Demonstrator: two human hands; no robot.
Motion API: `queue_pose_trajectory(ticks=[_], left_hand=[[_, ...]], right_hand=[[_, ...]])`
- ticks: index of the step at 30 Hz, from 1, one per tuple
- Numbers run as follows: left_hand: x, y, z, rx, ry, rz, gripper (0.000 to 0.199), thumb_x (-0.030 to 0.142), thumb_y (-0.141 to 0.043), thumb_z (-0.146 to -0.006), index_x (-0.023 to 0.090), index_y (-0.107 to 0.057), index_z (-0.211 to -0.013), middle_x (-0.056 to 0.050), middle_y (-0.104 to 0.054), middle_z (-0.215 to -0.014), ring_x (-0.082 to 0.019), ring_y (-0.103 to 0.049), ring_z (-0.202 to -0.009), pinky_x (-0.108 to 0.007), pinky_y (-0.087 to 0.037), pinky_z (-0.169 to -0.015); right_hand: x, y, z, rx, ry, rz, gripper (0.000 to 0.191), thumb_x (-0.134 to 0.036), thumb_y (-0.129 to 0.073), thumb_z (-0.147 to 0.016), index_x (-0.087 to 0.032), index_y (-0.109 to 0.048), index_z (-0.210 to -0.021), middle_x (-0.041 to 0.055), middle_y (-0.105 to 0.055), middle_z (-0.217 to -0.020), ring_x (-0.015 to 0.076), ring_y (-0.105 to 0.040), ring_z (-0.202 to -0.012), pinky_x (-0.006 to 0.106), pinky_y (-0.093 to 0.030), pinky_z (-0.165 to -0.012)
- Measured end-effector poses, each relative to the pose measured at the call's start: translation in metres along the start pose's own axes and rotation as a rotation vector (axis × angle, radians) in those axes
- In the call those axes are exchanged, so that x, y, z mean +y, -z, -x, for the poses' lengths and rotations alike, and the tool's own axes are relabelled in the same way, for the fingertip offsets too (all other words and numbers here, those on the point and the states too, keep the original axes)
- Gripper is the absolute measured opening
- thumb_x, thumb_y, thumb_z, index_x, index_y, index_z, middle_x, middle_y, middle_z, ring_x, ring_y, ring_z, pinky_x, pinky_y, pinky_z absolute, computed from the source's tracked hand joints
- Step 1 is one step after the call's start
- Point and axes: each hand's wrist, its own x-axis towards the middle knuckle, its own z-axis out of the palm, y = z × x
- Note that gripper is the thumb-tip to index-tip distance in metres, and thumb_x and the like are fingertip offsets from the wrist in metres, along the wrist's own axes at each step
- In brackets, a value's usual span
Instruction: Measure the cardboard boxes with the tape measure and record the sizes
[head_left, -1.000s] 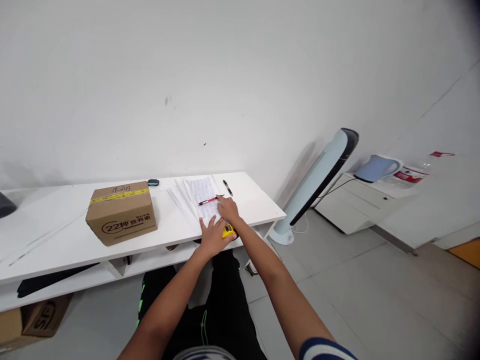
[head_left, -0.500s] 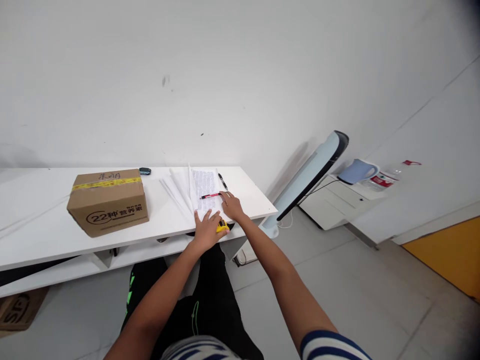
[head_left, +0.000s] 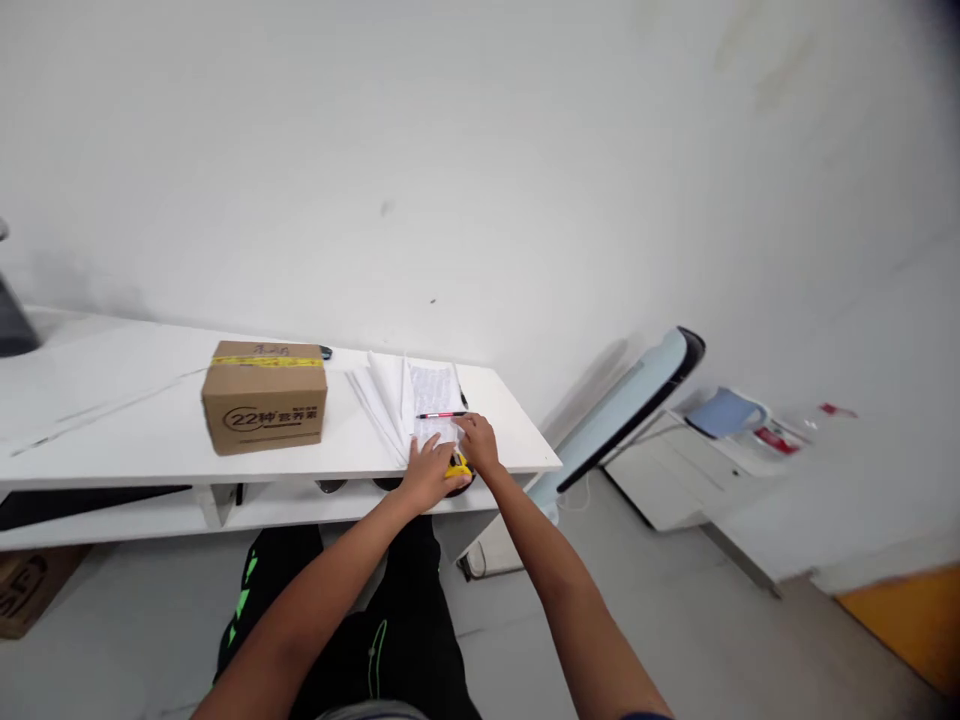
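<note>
My left hand (head_left: 429,474) is at the table's front edge, fingertips spread over the lower part of a written sheet of paper (head_left: 433,382). Between its thumb and index finger sits a yellow-and-black tape measure (head_left: 458,467), which juts a little over the edge. My right hand (head_left: 478,441) is closed at the right end of a red-and-black pen (head_left: 442,414). The pen lies crosswise over the sheet and points left; the exact grip is partly hidden. Turned-up loose pages (head_left: 386,395) stand to the left of the sheet.
A taped cardboard box (head_left: 266,410) stands on the white table (head_left: 135,420), with a small dark object (head_left: 326,352) behind it. A dark pen (head_left: 463,397) lies beside the sheet. To the right are a light-blue tilted panel (head_left: 622,410) and a white cabinet (head_left: 675,475).
The camera view has shifted, so the table and box appear further right. Both hands keep nearly the same place on the paper, the pen and tape measure still with them.
</note>
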Motion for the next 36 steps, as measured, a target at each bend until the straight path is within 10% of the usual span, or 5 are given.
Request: queue_pose_trajectory(ticks=[8, 12, 21, 27, 36], left_hand=[[0.016, 0.099, 0.069, 0.446, -0.139, 0.202, 0.061, 0.069, -0.053, -0.083, 0.027, -0.057, -0.127, -0.005, -0.064, -0.133, -0.024, -0.047, -0.135, -0.049, -0.01, -0.124], [0.01, 0.144, 0.099, 0.723, -0.061, 0.372, 0.081, 0.082, -0.027, -0.083, 0.023, -0.051, -0.133, -0.012, -0.058, -0.137, -0.025, -0.039, -0.141, -0.045, -0.029, -0.118], [-0.096, 0.227, 0.131, 1.185, 0.392, 0.277, 0.08, 0.077, -0.019, -0.088, 0.024, -0.039, -0.145, -0.012, -0.034, -0.156, -0.028, -0.016, -0.151, -0.051, -0.019, -0.121], [-0.168, 0.213, 0.121, 0.938, 0.495, 0.737, 0.076, 0.049, -0.068, -0.08, 0.026, -0.039, -0.146, -0.014, -0.048, -0.146, -0.032, -0.047, -0.134, -0.048, -0.038, -0.11], [-0.176, 0.19, 0.107, 1.067, 0.425, 0.777, 0.061, 0.028, -0.062, -0.083, 0.029, -0.049, -0.143, -0.003, -0.047, -0.151, -0.028, -0.042, -0.139, -0.041, -0.032, -0.116]], right_hand=[[-0.078, 0.036, -0.001, 0.119, -0.032, -0.572, 0.048, -0.045, -0.039, -0.092, -0.025, -0.055, -0.132, 0.0132, -0.066, -0.119, 0.0278, -0.064, -0.103, 0.047, -0.053, -0.087], [-0.182, 0.058, 0.008, -0.282, 0.185, -1.242, 0.08, -0.074, -0.038, -0.086, -0.029, -0.026, -0.152, 0.0149, -0.061, -0.13, 0.0302, -0.064, -0.111, 0.048, -0.054, -0.088], [-0.329, 0.029, -0.082, -0.228, 0.277, -1.117, 0.054, -0.057, -0.071, -0.073, -0.024, -0.051, -0.11, 0.0037, -0.063, -0.096, 0.0198, -0.061, -0.079, 0.034, -0.053, -0.068], [-0.357, -0.021, -0.132, -0.334, 0.377, -0.863, 0.042, -0.045, -0.061, -0.08, -0.023, -0.049, -0.114, 0.0004, -0.062, -0.096, 0.018, -0.059, -0.084, 0.034, -0.049, -0.079], [-0.363, -0.037, -0.137, -0.333, 0.408, -0.668, 0.042, -0.045, -0.059, -0.078, -0.024, -0.051, -0.114, 0.0008, -0.065, -0.093, 0.0199, -0.061, -0.081, 0.035, -0.048, -0.076]])
